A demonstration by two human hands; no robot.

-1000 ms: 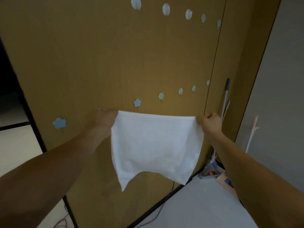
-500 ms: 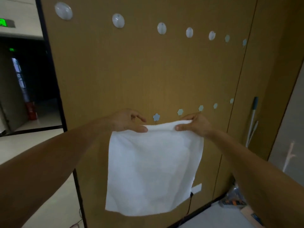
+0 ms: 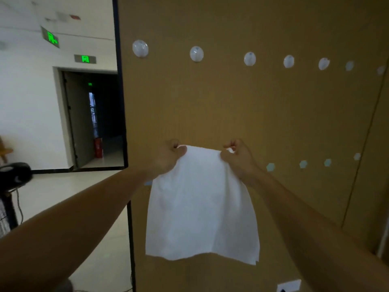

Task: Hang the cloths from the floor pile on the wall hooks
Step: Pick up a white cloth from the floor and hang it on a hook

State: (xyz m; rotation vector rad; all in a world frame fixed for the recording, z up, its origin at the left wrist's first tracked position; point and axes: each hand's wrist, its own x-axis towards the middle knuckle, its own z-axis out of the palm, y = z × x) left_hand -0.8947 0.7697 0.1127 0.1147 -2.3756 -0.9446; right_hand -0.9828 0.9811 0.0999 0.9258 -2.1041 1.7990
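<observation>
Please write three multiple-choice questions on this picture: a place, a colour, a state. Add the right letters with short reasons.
1. Where is the white square cloth? A. On the floor. B. Held before the brown wooden wall panel, below the row of round whitish hooks. C. Hung on a hook.
2. What colour are the lit signs by the dark doorway? A. Red. B. Green. C. Blue.
3. What do the left hand and right hand do? A. Both pinch the cloth's top edge. B. Only the left holds it. C. Both are open.
Answers: B, hands hold it up under the hooks; B, they glow green; A, each hand's fingers curl on a top corner.
</observation>
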